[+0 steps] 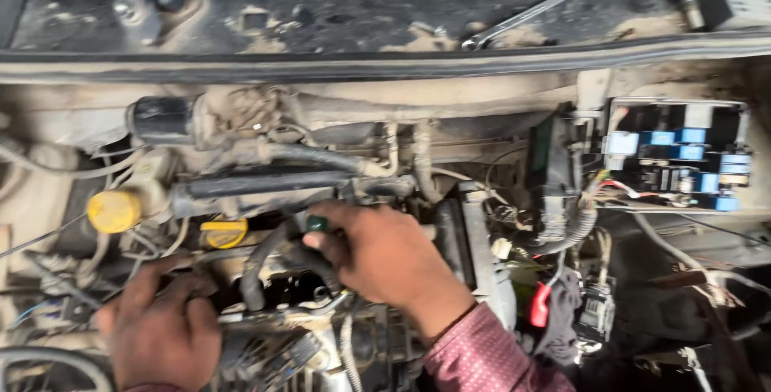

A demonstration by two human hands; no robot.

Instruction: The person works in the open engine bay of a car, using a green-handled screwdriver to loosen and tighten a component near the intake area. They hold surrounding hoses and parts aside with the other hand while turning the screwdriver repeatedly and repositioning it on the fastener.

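1. Left hand sits lowest in the frame, bottom left, palm down on the engine with fingers spread flat over dusty wires and a black hose. Its grip is loose, not closed around anything I can make out.
2. Right hand is dead centre, maroon sleeve coming in from the bottom. It's closed around a small tool with a green handle tip poking out by the thumb. Can't tell what the working end is, the fingers hide it.
3. That tool points down into the gap by the black hose, just right of the yellow oil filler cap. A second yellow cap sits further left.
4. To my eye, doing this bit well means bracing with the flat hand, keeping the tool square, and not snagging the loose wiring all around.
5. Open fuse box with blue relays is at the right, well apart from both hands.
6. Combination spanner lies on the cowl ledge, upper right, untouched.
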